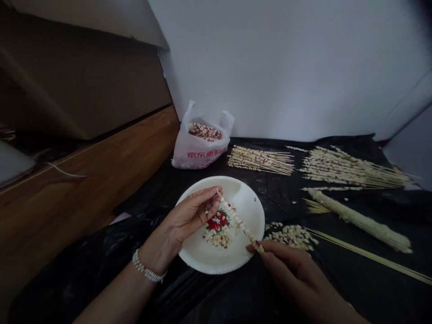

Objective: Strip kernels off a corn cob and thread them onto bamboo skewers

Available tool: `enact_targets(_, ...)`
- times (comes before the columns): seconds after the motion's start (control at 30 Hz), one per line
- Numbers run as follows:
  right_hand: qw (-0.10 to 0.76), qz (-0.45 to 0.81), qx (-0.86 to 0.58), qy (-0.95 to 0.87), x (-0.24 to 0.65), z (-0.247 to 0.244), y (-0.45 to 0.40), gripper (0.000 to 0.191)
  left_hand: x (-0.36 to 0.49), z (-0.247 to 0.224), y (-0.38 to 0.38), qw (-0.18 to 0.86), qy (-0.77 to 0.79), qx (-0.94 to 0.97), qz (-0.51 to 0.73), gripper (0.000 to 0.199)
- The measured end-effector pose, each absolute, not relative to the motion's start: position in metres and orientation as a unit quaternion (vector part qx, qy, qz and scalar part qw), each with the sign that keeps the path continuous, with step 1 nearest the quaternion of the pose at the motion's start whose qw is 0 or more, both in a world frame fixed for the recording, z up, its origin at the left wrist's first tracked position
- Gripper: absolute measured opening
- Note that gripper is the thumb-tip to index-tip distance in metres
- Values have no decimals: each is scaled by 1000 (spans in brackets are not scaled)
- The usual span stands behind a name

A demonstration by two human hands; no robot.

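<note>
A thin skewer threaded with cream and dark-red corn kernels (pixel 239 220) slants above a white bowl (pixel 189 252). My right hand (pixel 297 274) pinches its lower end at the bowl's right rim. The skewer's bare tip meets the fingers of my left hand (pixel 194 213), which are drawn together over the bowl; whatever they hold is hidden. Loose corn kernels (pixel 218 238) lie in the bowl beside a printed red fruit picture. To the bowl's right, a pile of corn kernels (pixel 293 236) rests on black plastic sheeting.
Behind the bowl stands a white plastic bag (pixel 199 155) with speckled corn cobs inside. Filled skewers lie in two bundles, a smaller one (pixel 259 159) and a larger one (pixel 344 166). A stripped cob (pixel 364 220) and bare skewers (pixel 371 256) are at right. A white wall rises behind.
</note>
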State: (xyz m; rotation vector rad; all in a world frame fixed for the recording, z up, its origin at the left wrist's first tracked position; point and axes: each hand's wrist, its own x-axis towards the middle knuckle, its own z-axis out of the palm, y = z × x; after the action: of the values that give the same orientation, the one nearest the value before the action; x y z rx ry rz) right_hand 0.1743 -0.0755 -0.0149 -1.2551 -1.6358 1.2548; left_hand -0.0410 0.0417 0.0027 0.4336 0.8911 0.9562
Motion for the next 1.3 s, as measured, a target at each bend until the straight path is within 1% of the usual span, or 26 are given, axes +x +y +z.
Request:
enact_targets(0.1,359,478,-489,-635,175,-18,-76,32,-42,0,40,776,404,242,420,16)
enact_targets(0.23,367,474,-485,-637,175,-19,-76,31,-41,-1,36,794,373,293,379,13)
enact_targets(0.37,375,462,-502,-628,174,-17,-76,28,-38,2,36,805,370,245,395,15)
enact_targets(0.4,376,457,-507,-626,174,-17,-76,28,-38,2,37,805,374,223,404,20)
enact_targets(0.53,376,447,-515,-627,175,-16,-76,28,-43,3,41,788,394,150,449,55)
enact_targets(0.6,372,447,-517,-627,175,-17,-76,28,-46,2,41,783,387,138,467,62)
enact_targets(0.67,367,450,-519,-628,175,-16,-76,28,-49,2,40,784,384,131,471,61)
enact_targets(0.93,372,449,-517,-627,173,-16,-74,30,-37,12,41,767,416,82,482,47)
enact_targets(1.07,374,454,-507,-630,174,-18,-74,31,-37,9,45,763,403,42,504,35)
enact_targets(1.2,380,452,-496,-637,175,-20,-75,31,-42,4,47,786,372,22,493,20)
enact_targets(1.3,380,447,-498,-638,175,-21,-75,30,-42,1,49,777,372,37,506,17)
